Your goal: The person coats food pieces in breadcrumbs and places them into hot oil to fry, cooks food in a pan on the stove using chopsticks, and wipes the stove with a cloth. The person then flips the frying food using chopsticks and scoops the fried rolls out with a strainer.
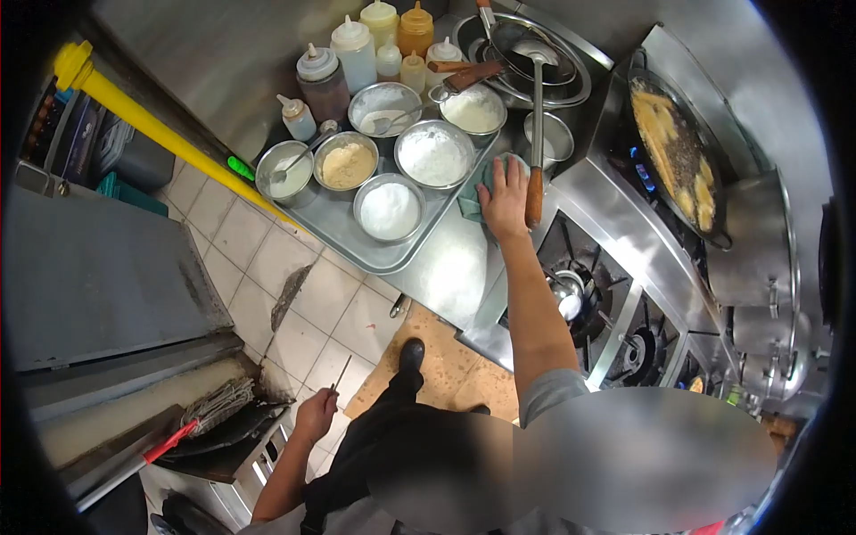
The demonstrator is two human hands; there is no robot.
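My right hand (506, 198) lies palm down on a folded green cloth (472, 201) at the edge of the steel counter, its fingers stretched and slightly apart. Beside it is the wooden handle of a long-handled ladle (537, 116); I cannot tell whether they touch. Low on the left, my left hand (316, 416) is closed around a thin, dark rod (341, 373) that points upward, away from me; its kind is unclear. Left of the cloth, a metal tray (390, 267) carries several steel bowls, including one of white powder (390, 210) and one of tan powder (348, 168).
Squeeze bottles (353, 53) stand behind the bowls. At the right, a wide pan (673, 152) of frying food sits over a blue flame, near large pots (753, 241) and gas burners (571, 290). A yellow pole (160, 125) slants along the left side.
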